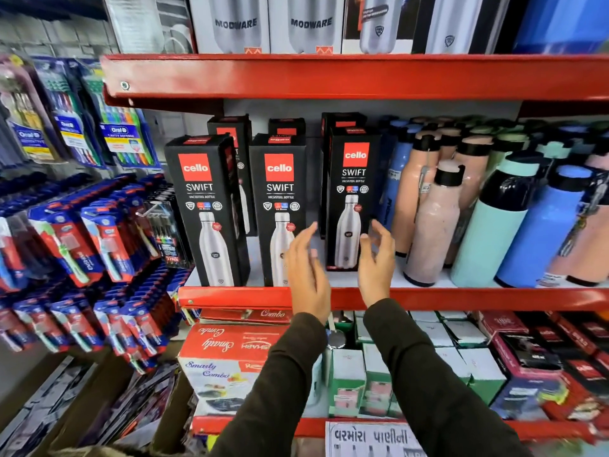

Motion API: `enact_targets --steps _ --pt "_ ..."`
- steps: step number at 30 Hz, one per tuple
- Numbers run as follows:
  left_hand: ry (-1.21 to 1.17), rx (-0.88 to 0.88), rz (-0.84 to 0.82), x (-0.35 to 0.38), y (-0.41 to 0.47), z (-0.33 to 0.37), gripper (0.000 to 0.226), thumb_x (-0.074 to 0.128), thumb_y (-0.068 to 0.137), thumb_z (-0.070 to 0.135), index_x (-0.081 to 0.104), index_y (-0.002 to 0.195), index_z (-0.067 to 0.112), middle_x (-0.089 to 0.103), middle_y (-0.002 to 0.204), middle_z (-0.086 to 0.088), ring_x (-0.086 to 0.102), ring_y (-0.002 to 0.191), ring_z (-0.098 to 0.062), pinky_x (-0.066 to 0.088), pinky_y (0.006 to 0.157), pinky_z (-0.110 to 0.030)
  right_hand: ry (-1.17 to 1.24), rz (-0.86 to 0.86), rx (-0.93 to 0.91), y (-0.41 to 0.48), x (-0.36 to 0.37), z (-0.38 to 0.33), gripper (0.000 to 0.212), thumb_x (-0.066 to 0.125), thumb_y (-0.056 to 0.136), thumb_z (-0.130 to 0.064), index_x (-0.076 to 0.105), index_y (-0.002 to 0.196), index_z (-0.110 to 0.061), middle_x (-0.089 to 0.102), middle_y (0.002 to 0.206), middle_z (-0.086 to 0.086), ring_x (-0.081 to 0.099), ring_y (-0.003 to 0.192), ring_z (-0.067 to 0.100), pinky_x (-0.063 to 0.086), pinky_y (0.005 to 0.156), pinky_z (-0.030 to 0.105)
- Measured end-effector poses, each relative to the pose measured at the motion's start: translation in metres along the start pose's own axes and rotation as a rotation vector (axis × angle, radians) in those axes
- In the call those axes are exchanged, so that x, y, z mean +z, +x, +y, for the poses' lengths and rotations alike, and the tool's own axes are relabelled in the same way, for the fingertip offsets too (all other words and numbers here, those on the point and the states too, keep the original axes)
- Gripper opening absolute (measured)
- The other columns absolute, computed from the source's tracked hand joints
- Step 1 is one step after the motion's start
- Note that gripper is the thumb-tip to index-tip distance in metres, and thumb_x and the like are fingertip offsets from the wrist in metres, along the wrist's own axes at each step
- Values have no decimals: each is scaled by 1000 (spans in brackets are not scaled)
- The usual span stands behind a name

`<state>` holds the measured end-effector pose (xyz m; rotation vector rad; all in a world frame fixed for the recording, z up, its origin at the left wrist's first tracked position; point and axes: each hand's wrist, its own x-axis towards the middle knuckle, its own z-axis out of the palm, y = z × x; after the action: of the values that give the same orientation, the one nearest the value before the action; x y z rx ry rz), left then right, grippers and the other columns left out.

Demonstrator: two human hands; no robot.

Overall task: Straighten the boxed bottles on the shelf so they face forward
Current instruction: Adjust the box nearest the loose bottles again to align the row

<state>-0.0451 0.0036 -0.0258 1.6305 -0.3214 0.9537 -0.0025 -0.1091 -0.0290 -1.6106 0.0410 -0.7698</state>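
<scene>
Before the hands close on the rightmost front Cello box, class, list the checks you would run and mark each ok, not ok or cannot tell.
1. Left hand empty and open: ok.
2. Right hand empty and open: ok.
3. Hands flank the right Cello box: ok.
4. Box in line with the middle Cello box: not ok, it sits further back.
5. Pink bottle clear of the box's right side: cannot tell.
6. Front face turned forward: ok, roughly.

Glossy black cardboard boxes (352, 199), red painted metal shelf (461, 296), matt bottles (431, 225)
</scene>
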Motion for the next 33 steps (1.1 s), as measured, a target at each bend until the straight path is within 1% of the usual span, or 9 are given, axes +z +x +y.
enact_targets --steps 2,4,6,9,13,21,23,27,33 --pt "-27 11 -90 21 8 2 42 32 102 10 40 143 13 43 148 6 34 140 -4 28 117 -26 -35 -86 46 17 -7 4 47 47 100 -24 37 145 -16 39 151 4 37 140 18 30 117 36" --pt "-47 -38 -112 41 19 -1 45 31 103 12 31 148 11 32 153 9 27 144 -1 20 117 -17 -58 -164 93 32 -9 5 50 43 101 -22 30 149 -13 34 156 6 30 145 20 23 120 36" --pt "-80 -171 -121 57 30 -4 49 30 104 13 22 151 11 21 155 10 18 145 0 14 118 -15 -83 -220 125 45 -10 7 51 41 102 -21 29 150 -12 32 157 7 28 146 21 21 120 32" --pt "-82 -432 -124 72 44 -16 51 30 104 16 17 152 9 18 161 -3 15 150 -15 8 111 -9 -82 -297 171 54 -9 9 49 39 102 -19 29 150 -13 35 155 6 31 144 19 22 107 15" --pt "-84 -688 -195 78 54 -38 48 29 104 28 27 150 14 31 158 -9 28 147 -25 20 116 -27 -20 -325 188 55 -7 11 47 38 103 -14 30 149 -13 37 154 8 34 139 19 21 93 4" --pt "-58 -699 -214 75 48 -40 48 31 103 34 36 147 15 39 154 -8 33 144 -25 23 119 -32 4 -316 156 52 -11 15 46 40 102 -13 34 148 -14 43 137 -6 32 121 0 21 81 -12" --pt "-72 -694 -210 73 45 -39 48 31 103 34 36 147 14 40 154 -8 34 144 -25 23 118 -30 -7 -314 150 47 -13 13 46 42 102 -14 35 147 -14 42 133 -10 33 121 0 23 84 -10" --pt "-89 -681 -190 66 34 -35 48 32 103 33 37 146 14 41 153 -7 34 144 -23 22 115 -27 -28 -293 146 36 -19 8 44 47 100 -21 42 143 -17 51 139 -1 40 118 2 29 98 14" --pt "-67 -661 -153 53 13 -21 46 34 103 34 42 144 15 46 149 -6 39 139 -21 22 102 -18 -15 -236 159 13 -31 0 41 53 98 -24 50 137 -14 56 124 -4 47 114 4 34 97 20"
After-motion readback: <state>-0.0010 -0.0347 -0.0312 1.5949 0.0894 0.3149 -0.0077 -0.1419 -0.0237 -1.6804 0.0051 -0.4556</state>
